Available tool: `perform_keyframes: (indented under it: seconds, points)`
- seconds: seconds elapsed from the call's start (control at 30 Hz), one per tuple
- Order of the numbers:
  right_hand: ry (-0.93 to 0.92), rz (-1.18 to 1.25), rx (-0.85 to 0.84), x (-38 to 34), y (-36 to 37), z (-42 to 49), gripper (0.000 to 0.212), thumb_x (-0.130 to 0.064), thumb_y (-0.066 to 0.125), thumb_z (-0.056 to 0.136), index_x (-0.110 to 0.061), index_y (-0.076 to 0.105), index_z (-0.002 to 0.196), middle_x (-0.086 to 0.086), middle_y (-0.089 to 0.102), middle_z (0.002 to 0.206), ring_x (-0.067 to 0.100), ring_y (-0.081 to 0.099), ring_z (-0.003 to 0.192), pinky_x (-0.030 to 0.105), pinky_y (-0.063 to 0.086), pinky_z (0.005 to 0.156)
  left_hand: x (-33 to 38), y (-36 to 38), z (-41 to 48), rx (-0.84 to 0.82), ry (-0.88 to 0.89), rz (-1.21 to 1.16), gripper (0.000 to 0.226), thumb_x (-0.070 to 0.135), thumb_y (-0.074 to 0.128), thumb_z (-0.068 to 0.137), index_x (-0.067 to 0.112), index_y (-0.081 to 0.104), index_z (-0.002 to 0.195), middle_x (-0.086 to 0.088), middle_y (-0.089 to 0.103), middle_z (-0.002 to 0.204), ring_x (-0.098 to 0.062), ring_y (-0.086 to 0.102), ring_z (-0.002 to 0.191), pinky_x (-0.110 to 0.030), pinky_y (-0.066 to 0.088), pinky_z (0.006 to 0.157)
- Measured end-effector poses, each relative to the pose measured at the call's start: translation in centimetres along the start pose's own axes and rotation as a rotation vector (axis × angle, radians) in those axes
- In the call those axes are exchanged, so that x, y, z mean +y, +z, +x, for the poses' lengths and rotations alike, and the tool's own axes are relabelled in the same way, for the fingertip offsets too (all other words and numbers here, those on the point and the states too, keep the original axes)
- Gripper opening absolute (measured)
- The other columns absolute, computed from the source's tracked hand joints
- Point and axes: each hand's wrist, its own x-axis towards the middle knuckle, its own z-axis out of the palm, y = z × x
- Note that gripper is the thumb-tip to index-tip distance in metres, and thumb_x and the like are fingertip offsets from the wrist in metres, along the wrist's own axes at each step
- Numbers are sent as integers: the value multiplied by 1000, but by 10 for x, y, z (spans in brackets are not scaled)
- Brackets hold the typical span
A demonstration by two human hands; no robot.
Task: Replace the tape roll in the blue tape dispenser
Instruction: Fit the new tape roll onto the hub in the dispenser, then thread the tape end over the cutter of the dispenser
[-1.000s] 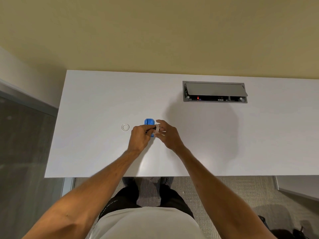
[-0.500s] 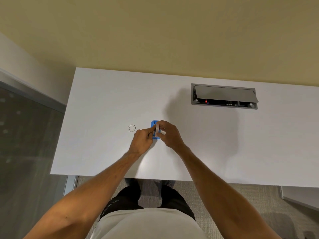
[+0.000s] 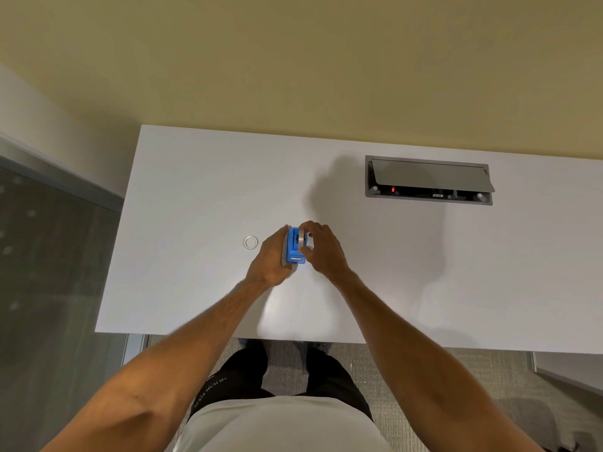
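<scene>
The blue tape dispenser (image 3: pixel 294 249) stands on the white desk (image 3: pixel 391 272), near the middle. My left hand (image 3: pixel 270 259) grips its left side. My right hand (image 3: pixel 321 249) is closed at its right side, fingers on a whitish tape roll (image 3: pixel 301 239) that sits in the dispenser's top slot. A small clear ring, an empty tape core (image 3: pixel 250 242), lies flat on the desk just left of my left hand. Much of the roll is hidden by my fingers.
A grey recessed cable box (image 3: pixel 428 180) with its lid tilted open sits at the back right of the desk. The desk's left edge borders a dark glass panel (image 3: pixel 49 288). The front edge runs just above my legs.
My left hand shifted from pinching at the roll to gripping the dispenser's left side. The roll now sits down in the dispenser, whose blue top shows more.
</scene>
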Motion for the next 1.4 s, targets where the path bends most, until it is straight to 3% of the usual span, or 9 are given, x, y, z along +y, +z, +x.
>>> perform_keyframes:
  seconds: [0.13, 0.33, 0.57, 0.97, 1.4]
  points:
    - [6, -11, -7, 0, 1, 7, 31, -18, 63, 98, -12, 57, 129, 6, 68, 123, 24, 61, 113, 37, 52, 102, -2, 1, 8, 8, -33, 44, 47, 9, 83, 88, 0, 59, 128, -18, 69, 119, -34, 70, 108, -48, 59, 100]
    - [19, -32, -14, -1, 5, 14, 34, -19, 62, 99, -14, 56, 132, 4, 67, 126, 24, 60, 115, 38, 50, 104, -9, 0, 16, -55, -73, 46, 70, 8, 78, 93, 5, 48, 156, -15, 67, 143, -33, 66, 131, -48, 53, 116]
    - [37, -59, -35, 2, 11, 18, 44, -20, 67, 98, -10, 53, 139, 8, 62, 133, 25, 59, 122, 38, 49, 107, -12, 0, 19, -77, -54, 93, 49, 8, 77, 93, 8, 61, 139, -14, 74, 124, -32, 71, 115, -49, 58, 106]
    - [31, -27, -21, 4, 13, 22, 43, -24, 66, 99, -10, 55, 138, 9, 63, 134, 24, 60, 122, 35, 49, 109, -17, -3, 20, -118, -103, 62, 74, 10, 74, 96, 14, 43, 162, -13, 69, 142, -32, 69, 127, -47, 56, 112]
    - [34, 62, 2, 7, 12, 22, 42, -21, 71, 97, -8, 58, 135, 11, 65, 131, 24, 66, 116, 35, 55, 104, -13, -3, 19, -103, -129, 51, 74, 10, 75, 95, 19, 44, 162, -8, 71, 142, -31, 69, 127, -49, 57, 110]
